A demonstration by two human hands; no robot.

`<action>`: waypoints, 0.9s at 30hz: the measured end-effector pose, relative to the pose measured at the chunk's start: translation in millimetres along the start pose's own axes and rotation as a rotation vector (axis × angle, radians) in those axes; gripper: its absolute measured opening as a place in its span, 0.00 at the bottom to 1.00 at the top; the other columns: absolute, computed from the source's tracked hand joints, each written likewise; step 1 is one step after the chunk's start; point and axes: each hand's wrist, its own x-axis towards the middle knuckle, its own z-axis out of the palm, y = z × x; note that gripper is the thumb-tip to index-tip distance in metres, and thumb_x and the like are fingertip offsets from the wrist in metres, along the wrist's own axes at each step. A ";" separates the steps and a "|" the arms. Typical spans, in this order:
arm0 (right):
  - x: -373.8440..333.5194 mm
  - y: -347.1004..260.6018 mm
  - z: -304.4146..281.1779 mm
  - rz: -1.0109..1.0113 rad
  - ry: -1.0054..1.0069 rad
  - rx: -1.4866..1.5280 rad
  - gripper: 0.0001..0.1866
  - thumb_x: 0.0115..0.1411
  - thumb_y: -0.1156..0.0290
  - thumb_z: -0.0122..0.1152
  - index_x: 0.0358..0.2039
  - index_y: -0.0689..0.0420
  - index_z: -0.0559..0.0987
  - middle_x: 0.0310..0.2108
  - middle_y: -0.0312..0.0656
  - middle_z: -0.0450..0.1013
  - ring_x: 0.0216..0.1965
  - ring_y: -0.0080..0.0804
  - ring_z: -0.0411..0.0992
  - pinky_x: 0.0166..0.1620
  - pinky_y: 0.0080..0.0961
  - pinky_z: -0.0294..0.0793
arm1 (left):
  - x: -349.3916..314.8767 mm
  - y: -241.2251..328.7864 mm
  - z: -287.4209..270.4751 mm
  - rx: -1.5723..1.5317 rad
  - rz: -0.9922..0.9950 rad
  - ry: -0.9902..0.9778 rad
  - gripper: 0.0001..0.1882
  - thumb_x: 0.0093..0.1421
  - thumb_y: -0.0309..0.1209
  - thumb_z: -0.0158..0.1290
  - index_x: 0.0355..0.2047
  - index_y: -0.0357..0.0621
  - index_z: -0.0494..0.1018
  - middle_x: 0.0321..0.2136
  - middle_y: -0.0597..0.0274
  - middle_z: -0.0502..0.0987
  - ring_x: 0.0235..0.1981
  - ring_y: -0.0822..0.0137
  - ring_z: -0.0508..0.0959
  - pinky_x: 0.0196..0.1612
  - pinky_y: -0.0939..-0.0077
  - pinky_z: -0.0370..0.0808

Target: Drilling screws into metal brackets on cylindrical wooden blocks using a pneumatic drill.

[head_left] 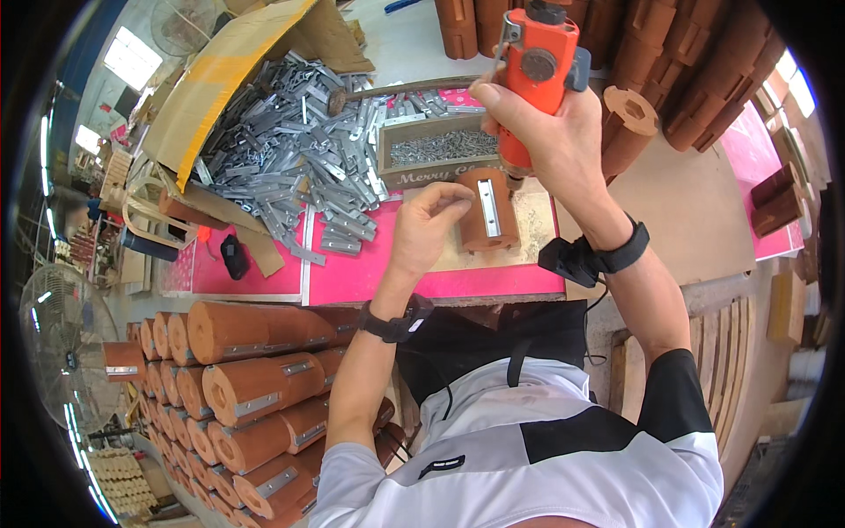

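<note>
Right hand [550,132] clamped on orange power screwdriver [534,70], left hand [429,224] fingertips pinched together beside metal plate [488,207] on wooden block [488,213]; likely mid-fastening, next needs bit aligned on plate.

Small woodworking assembly workshop. Stacks of reddish wooden blocks with metal plates [255,387] beside the tabletop [352,277], a loose heap of grey metal brackets [299,167], a box of screws [443,148], an orange power screwdriver [535,70]. Pedestal fan [66,339] on the floor, more fans further back.
</note>
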 end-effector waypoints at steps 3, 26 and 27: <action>2.8 5.4 6.6 -0.009 0.001 -0.037 0.14 0.54 0.67 0.69 0.35 0.59 0.74 0.25 0.32 0.72 0.25 0.16 0.68 0.29 0.19 0.70 | -1.5 2.9 7.5 0.087 0.075 0.014 0.10 0.59 0.17 0.54 0.42 0.35 0.76 0.38 0.63 0.79 0.40 0.75 0.77 0.46 0.81 0.74; 0.3 25.1 19.2 -0.150 0.017 -0.072 0.12 0.57 0.68 0.66 0.36 0.62 0.76 0.24 0.34 0.73 0.25 0.18 0.71 0.30 0.18 0.72 | 2.5 9.5 27.0 0.298 0.135 0.132 0.20 0.53 0.21 0.60 0.48 0.39 0.73 0.38 0.57 0.81 0.39 0.69 0.81 0.42 0.74 0.76; 0.8 25.7 18.8 -0.146 0.028 -0.072 0.12 0.57 0.68 0.66 0.36 0.62 0.76 0.24 0.34 0.73 0.25 0.18 0.71 0.30 0.18 0.72 | 4.8 10.9 27.0 0.302 0.130 0.122 0.20 0.53 0.21 0.60 0.48 0.39 0.73 0.38 0.57 0.81 0.39 0.69 0.81 0.42 0.74 0.76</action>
